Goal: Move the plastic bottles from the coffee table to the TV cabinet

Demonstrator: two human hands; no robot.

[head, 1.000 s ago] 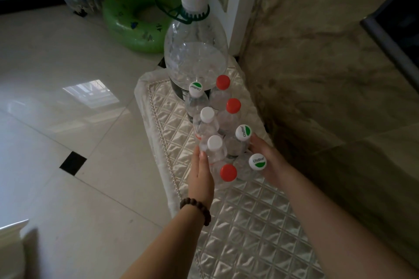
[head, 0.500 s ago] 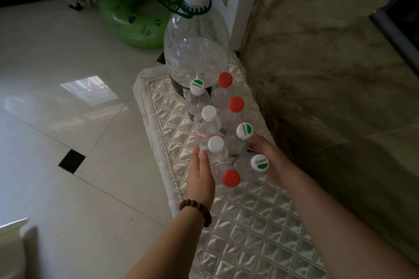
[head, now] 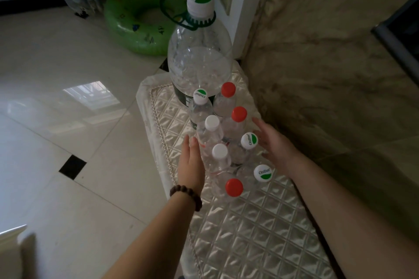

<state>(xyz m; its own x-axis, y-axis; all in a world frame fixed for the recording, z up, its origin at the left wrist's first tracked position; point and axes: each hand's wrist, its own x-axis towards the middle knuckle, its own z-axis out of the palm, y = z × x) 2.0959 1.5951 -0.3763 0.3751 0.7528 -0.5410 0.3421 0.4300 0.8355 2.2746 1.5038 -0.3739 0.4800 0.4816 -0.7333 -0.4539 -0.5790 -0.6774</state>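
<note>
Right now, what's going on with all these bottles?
A person is lining up small plastic bottles in two rows on a quilted cover, in front of a large water jug. The left hand lies flat against the white-capped bottle; the right hand is open beside the green-and-white-capped bottle. Neither hand grips anything. All bottles stand upright.

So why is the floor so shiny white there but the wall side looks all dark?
Head view: window light glares off the glossy white floor tiles; the brown marble wall sits in shadow; the wide lens bends the edges.
</note>
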